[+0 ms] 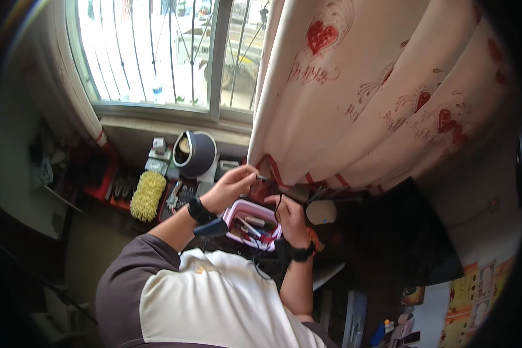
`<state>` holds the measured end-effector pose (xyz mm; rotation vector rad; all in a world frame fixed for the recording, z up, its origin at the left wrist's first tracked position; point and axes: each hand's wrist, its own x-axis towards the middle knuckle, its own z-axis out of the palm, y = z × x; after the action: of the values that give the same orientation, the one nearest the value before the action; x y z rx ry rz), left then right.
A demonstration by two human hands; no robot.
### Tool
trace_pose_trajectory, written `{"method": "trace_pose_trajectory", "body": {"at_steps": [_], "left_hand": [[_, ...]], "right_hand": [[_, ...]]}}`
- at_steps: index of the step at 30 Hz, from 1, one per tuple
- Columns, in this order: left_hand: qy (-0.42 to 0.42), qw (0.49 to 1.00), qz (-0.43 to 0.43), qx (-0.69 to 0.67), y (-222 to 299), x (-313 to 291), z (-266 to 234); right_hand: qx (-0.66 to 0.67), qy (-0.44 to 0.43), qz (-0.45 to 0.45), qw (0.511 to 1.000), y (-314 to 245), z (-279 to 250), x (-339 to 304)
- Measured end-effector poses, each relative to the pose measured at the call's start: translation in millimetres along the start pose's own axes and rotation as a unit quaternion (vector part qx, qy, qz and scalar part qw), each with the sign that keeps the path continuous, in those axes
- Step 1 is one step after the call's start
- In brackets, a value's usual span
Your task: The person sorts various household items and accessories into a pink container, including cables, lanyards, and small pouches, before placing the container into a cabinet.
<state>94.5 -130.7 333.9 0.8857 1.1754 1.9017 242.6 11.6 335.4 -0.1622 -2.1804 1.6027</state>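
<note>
Head view: the left hand [233,184], reaching in from about 8 o'clock, has thumb and fingertips narrowed on a slim piece [261,177], dark with a paler tip. This piece sits near the picture's center; its short visible long axis runs from 10 to 4 o'clock, the tip pointing toward 4. The right hand [292,220] is at 4 o'clock from the left one, its fingers curled, with a black cord [279,203] bending across them; how firmly they grip it, I cannot tell. Whether cord and piece are joined is too small to make out.

At 9 o'clock from the right hand stands a pink basket [249,205] of small items, among them a white stick [249,227] lying along a 10-to-4 line. A dark visor [200,165] is at 10 o'clock from the left hand, a yellow shaggy pad [148,196] at 9.
</note>
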Motion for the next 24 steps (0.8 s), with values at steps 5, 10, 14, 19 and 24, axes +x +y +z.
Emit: {"method": "trace_pose_trajectory", "body": {"at_steps": [5,10,14,19,24], "left_hand": [[0.018,0.990,-0.027,-0.139,-23,7,20],[0.046,0.984,-0.069,-0.157,-41,17,55],[-0.109,0.981,-0.158,-0.012,-83,3,83],[-0.271,0.936,-0.179,0.135,-143,-23,118],[-0.278,0.932,-0.161,0.166,-155,-32,132]], "right_hand": [[0.067,0.024,0.035,0.997,11,-13,-44],[0.036,0.067,0.041,0.996,-4,-32,-63],[0.118,0.170,0.037,0.978,0,-41,-89],[0.116,0.244,0.047,0.962,14,-56,-110],[0.141,0.329,0.043,0.933,17,-77,-126]]}}
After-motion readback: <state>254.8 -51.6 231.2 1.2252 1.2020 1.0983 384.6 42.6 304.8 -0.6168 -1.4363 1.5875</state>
